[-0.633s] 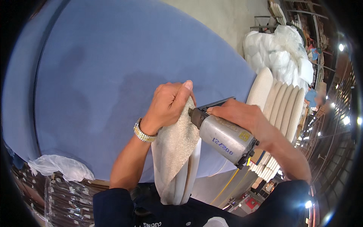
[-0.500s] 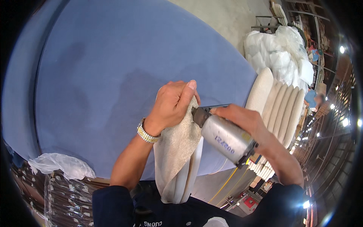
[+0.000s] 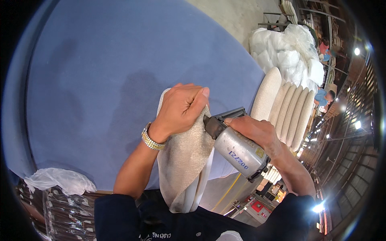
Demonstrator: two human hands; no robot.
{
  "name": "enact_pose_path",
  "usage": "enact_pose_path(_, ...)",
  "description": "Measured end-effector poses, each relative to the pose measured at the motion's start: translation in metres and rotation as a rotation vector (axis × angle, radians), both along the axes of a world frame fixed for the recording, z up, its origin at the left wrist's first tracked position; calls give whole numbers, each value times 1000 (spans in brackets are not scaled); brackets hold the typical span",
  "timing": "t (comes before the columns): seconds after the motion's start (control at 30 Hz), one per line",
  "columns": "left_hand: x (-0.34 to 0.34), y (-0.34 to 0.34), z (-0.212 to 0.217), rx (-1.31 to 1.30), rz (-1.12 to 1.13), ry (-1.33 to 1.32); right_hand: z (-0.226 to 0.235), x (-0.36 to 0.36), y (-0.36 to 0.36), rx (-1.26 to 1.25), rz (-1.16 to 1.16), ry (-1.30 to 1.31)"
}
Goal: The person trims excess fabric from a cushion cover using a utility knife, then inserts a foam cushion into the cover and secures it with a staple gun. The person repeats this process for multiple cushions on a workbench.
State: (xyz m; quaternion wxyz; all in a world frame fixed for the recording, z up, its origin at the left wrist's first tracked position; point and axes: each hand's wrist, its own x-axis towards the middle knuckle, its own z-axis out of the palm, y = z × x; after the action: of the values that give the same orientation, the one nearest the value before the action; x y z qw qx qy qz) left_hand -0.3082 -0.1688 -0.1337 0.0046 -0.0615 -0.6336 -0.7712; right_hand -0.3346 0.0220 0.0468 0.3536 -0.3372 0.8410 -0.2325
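A piece covered in beige woven fabric (image 3: 183, 154) stands against my body, with its pale inner side showing along its right edge. My left hand (image 3: 183, 108), a gold and silver watch on its wrist, is closed over the top of the piece and grips the cloth. In my right hand (image 3: 255, 132) is a silver and black pneumatic staple gun (image 3: 237, 150), held by its handle. The gun's black nose touches or nearly touches the fabric just below my left thumb. My right fingers are partly hidden behind the gun.
A wide blue-covered table (image 3: 120, 48) spreads beneath and beyond my hands. Several beige padded panels (image 3: 287, 108) stand in a row at the right, by white plastic-wrapped bundles (image 3: 285, 52). Clear plastic film (image 3: 60, 180) lies at the lower left. Another person (image 3: 325, 97) is far right.
The view has shifted slightly, so the surroundings sit further left. My left hand keeps its grip, and the staple gun's nose stays at the fabric edge with the gun turned slightly.
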Motion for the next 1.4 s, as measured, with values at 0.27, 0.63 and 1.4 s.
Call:
enact_pose_path(0.27, 2, -7, 5, -25, -130, 1, 10, 5, 4, -65, 7, 78)
enact_pose_path(0.63, 3, -9, 12, -86, -165, -44, 7, -7, 1, -34, 78, 38)
enact_pose_path(1.4, -8, 12, 10, -183, -62, 50, 2, -35, 2, 75, 62, -76)
